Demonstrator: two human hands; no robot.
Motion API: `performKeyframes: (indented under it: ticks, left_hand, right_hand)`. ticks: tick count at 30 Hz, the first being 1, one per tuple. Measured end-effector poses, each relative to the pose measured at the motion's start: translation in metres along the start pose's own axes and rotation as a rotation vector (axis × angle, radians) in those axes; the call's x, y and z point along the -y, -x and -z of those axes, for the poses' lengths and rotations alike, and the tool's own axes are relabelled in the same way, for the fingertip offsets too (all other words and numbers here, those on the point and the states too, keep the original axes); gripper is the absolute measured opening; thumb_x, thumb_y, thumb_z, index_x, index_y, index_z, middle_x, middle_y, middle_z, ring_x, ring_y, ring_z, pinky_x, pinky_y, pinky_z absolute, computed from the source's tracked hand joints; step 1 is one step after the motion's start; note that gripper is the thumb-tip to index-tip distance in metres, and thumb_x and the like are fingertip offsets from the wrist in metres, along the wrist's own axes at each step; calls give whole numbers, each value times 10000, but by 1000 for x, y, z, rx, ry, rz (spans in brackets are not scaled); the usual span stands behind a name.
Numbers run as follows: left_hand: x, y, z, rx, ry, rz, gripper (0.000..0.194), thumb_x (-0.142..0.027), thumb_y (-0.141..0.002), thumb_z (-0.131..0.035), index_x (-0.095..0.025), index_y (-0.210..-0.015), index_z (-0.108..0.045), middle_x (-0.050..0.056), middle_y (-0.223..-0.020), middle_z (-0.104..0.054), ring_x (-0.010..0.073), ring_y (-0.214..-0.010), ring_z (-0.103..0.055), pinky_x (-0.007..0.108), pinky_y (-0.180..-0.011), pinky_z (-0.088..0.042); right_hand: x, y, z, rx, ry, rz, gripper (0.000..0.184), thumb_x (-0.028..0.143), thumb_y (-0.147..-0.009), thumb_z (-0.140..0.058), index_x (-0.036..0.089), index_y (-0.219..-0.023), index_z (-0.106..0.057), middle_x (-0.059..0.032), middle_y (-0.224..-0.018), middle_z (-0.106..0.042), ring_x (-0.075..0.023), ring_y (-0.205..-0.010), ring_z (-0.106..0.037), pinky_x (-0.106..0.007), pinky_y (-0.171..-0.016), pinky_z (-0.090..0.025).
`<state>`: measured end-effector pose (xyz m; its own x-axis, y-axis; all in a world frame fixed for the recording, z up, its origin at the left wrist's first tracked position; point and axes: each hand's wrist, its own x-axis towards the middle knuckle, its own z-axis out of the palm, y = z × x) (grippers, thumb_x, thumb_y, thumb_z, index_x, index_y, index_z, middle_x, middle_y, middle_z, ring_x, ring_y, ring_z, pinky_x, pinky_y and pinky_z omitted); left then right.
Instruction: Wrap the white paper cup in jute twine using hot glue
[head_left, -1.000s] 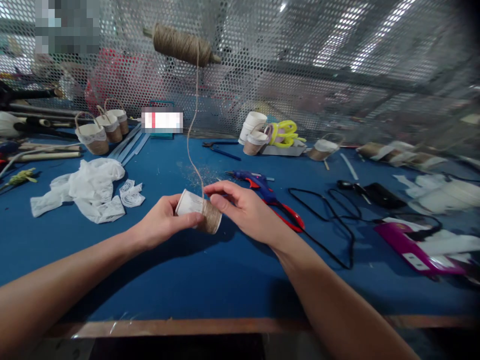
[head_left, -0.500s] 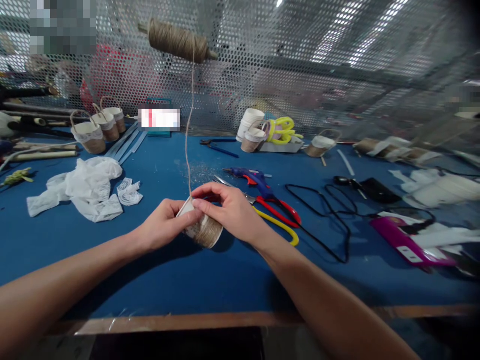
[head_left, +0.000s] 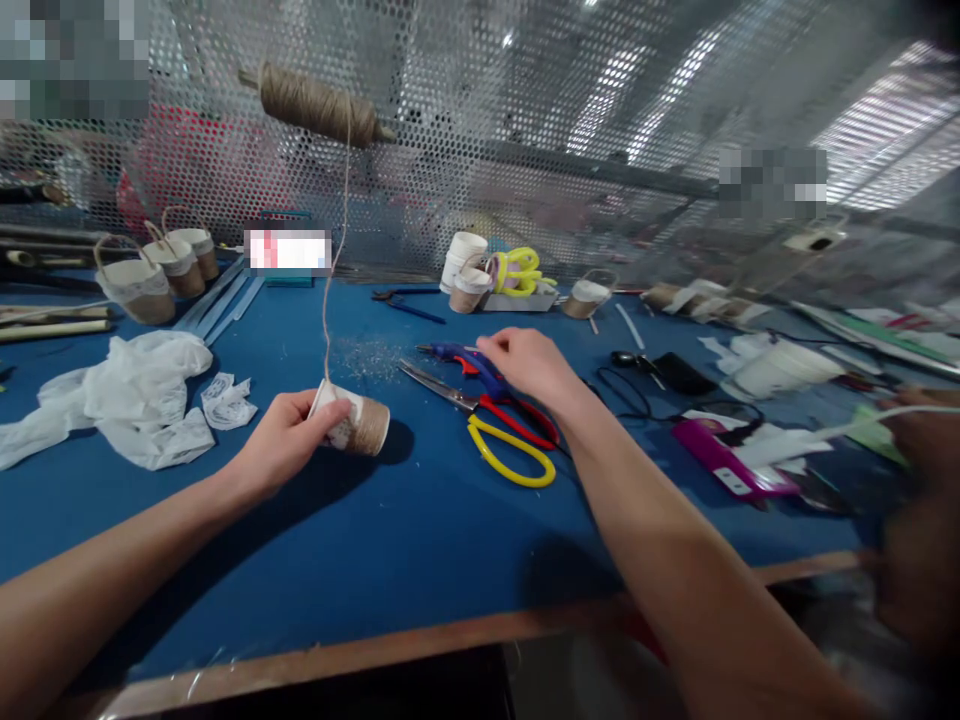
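Small white cup wrapped with brown twine around its lower part [head_left: 367, 425] is held on its side above the desk, its mouth turned left, by the left hand [head_left: 289, 437]. The fingers of that hand are closed on the rim end, with the thumb laid along the white part. At the rim, the cup is met by a thin strand of brown twine [head_left: 325, 315], which is hung from above. The fingers of the right hand [head_left: 532, 362] are curled close together over a blue glue gun with a red trigger [head_left: 489, 378]; whether it is gripped cannot be told.

Just beside the gun, steel scissors with one red and one yellow handle [head_left: 471, 403] are laid with their blades pointed left. Farther out, a loose heap of white lace fabric [head_left: 124, 385] is spread left of the cup, and a purple power strip [head_left: 731, 460] is placed well to the right. All are carried by the blue-topped desk [head_left: 360, 560]. Behind, a long brown spool of twine [head_left: 315, 103] is held on a rod before a perforated metal screen [head_left: 442, 110].
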<state>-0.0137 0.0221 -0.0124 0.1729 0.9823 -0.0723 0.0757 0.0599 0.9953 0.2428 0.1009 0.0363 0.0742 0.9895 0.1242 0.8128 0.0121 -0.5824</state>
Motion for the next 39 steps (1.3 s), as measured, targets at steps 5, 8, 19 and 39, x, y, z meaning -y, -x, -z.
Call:
performKeyframes:
  ticks: [5, 8, 19, 39]
  left_hand:
    - [-2, -1, -2, -7, -39, -14, 266, -369, -734, -546, -115, -713, -620, 9, -641, -596, 110, -570, -494, 222, -572, -377]
    - [-4, 0, -2, -9, -46, -27, 265, -368, -732, -538, -116, -703, -615, 4, -622, -587, 105, -552, -481, 219, -559, -374]
    - [3, 1, -1, -7, -229, -152, 299, -376, -780, -466, -125, -707, -611, 8, -641, -587, 129, -592, -492, 229, -584, -382]
    - [4, -1, 0, 17, -455, -251, 309, -346, -823, -405, -131, -664, -558, 7, -660, -519, 112, -584, -439, 225, -562, -371]
  right_hand:
    - [-19, -9, -15, 85, 84, -119, 284, 116, -485, -654, 203, -361, -413, 15, -342, -399, -212, -543, -547, -293, -510, -366]
    - [-17, -6, -17, 88, 6, -145, 162, 123, -543, -602, 186, -461, -477, -2, -403, -466, -205, -547, -558, -295, -502, -388]
    - [30, 60, -1, 400, -556, -10, 183, 319, -695, -600, 148, -753, -566, 7, -577, -549, -80, -483, -488, -196, -435, -411]
    - [32, 84, -9, 430, -223, 145, 251, 397, -751, -526, 198, -602, -491, 45, -417, -472, -86, -364, -454, -215, -385, -384]
